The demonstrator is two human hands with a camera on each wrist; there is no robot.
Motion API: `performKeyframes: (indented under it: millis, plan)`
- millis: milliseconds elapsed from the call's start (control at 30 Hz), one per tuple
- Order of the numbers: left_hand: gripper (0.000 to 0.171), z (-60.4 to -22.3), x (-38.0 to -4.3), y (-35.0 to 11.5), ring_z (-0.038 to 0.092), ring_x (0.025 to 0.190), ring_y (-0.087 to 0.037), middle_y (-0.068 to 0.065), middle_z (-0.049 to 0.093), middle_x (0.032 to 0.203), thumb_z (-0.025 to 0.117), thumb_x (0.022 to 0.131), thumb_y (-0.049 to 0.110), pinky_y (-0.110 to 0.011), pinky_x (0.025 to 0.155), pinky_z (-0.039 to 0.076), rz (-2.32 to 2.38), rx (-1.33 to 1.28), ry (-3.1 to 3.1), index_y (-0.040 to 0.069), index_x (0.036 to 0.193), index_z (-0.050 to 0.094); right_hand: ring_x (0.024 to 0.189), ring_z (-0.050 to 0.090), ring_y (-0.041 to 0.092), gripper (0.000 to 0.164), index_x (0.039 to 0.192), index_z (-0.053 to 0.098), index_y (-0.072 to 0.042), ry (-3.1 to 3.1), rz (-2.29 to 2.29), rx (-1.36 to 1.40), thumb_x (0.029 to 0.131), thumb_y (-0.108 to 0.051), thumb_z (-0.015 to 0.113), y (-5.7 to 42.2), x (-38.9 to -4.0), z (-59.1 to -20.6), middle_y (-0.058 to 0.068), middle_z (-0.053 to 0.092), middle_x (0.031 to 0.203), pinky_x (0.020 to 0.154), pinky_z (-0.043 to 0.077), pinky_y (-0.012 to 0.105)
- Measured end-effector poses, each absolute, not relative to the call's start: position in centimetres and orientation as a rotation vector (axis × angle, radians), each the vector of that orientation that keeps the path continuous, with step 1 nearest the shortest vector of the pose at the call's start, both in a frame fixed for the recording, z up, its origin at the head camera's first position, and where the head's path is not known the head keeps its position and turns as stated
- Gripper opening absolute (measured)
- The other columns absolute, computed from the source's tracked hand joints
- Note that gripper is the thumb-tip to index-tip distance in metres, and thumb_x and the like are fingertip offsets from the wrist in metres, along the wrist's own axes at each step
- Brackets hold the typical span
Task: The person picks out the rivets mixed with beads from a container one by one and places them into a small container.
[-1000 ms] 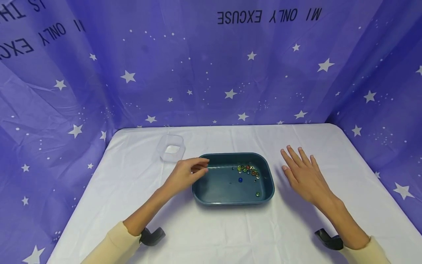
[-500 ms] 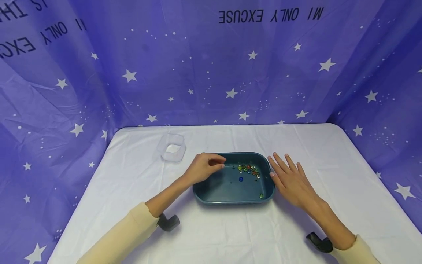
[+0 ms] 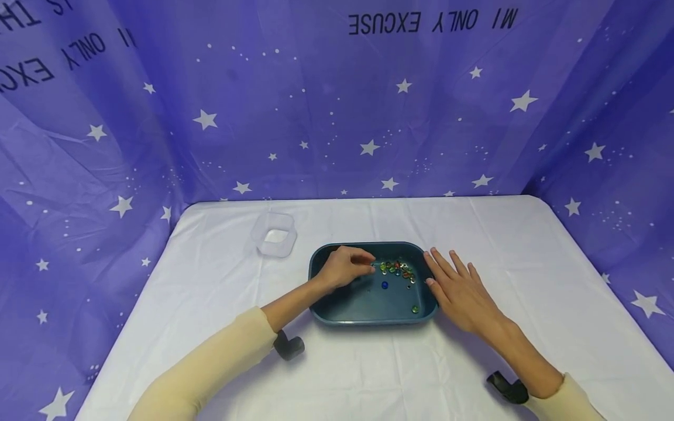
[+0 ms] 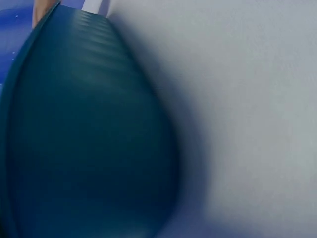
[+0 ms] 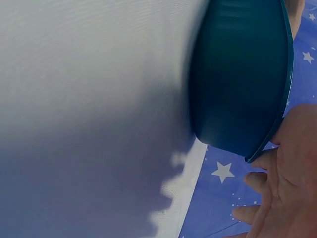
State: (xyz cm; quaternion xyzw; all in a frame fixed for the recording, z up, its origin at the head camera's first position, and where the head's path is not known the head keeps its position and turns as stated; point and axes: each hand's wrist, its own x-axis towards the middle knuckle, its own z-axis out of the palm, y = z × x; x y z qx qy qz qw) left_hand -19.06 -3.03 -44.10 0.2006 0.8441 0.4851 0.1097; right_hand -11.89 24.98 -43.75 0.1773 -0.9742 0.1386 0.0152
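Observation:
A dark teal basin stands on the table; its outer wall fills much of the left wrist view. My left hand reaches into it, thumb and fingers a little apart, tips right at a tiny bead. Several coloured glass beads lie clustered at the back right of the basin's floor. A blue bead lies in front of them, and a green bead sits nearer the front. With fingers spread, my right hand touches the basin's right rim; the right wrist view shows its fingers at that rim.
A clear plastic container stands behind and left of the basin. White cloth covers the table. Purple star-printed curtains enclose the back and both sides. A dark wrist camera is worn on each wrist.
My left hand has moved right, from the basin's left rim into its middle. The right hand has come left onto the right rim. The green bead has shifted slightly.

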Motion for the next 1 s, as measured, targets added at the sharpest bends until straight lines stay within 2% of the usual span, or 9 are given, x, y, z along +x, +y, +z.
performKeyframes:
  millis: [167, 367, 667, 833, 1000]
  plan:
    - [0.028, -44.7, -19.1, -2.4, 0.068, 0.082, -0.015, -0.007, 0.073, 0.096, 0.077, 0.088, 0.009, -0.023, 0.068, 0.053, 1.495, 0.467, 2.447, 0.0, 0.113, 0.074, 0.149, 0.01, 0.042, 0.057, 0.159, 0.025, -0.013, -3.04, 0.421, 0.55, 0.11, -0.038, 0.033, 25.0, -11.9, -43.8, 0.011, 0.024, 0.163, 0.109, 0.012, 0.072]
    - [0.028, -45.1, -19.3, -1.9, 0.069, 0.086, -0.016, -0.006, 0.074, 0.093, 0.079, 0.086, 0.01, -0.024, 0.07, 0.053, 1.389, 0.524, 2.574, 0.001, 0.112, 0.075, 0.149, 0.01, 0.041, 0.057, 0.16, 0.023, -0.012, -3.047, 0.41, 0.539, 0.11, -0.038, 0.033, 25.0, -11.8, -43.8, 0.012, 0.023, 0.163, 0.11, 0.011, 0.07]
    - [0.023, -45.5, -19.6, -1.3, 0.067, 0.063, -0.009, -0.004, 0.073, 0.077, 0.078, 0.087, 0.008, -0.019, 0.055, 0.049, 1.318, 0.527, 2.656, -0.001, 0.109, 0.076, 0.149, 0.011, 0.041, 0.057, 0.16, 0.023, -0.012, -3.049, 0.421, 0.538, 0.11, -0.037, 0.033, 24.9, -11.9, -44.0, 0.013, 0.024, 0.162, 0.11, 0.012, 0.07]
    - [0.022, -45.7, -19.6, -1.1, 0.066, 0.057, -0.009, -0.004, 0.072, 0.072, 0.077, 0.088, 0.008, -0.019, 0.049, 0.048, 1.326, 0.502, 2.664, 0.0, 0.108, 0.076, 0.149, 0.011, 0.041, 0.057, 0.16, 0.023, -0.012, -3.048, 0.424, 0.538, 0.11, -0.037, 0.033, 24.8, -11.9, -43.9, 0.013, 0.024, 0.162, 0.11, 0.013, 0.07]
    - [0.022, -45.7, -19.6, -1.1, 0.065, 0.054, -0.008, -0.004, 0.072, 0.071, 0.077, 0.088, 0.008, -0.021, 0.049, 0.049, 1.312, 0.485, 2.657, 0.0, 0.109, 0.076, 0.149, 0.011, 0.041, 0.057, 0.159, 0.024, -0.011, -3.05, 0.431, 0.543, 0.11, -0.037, 0.033, 24.7, -11.9, -43.9, 0.013, 0.024, 0.162, 0.11, 0.014, 0.07]
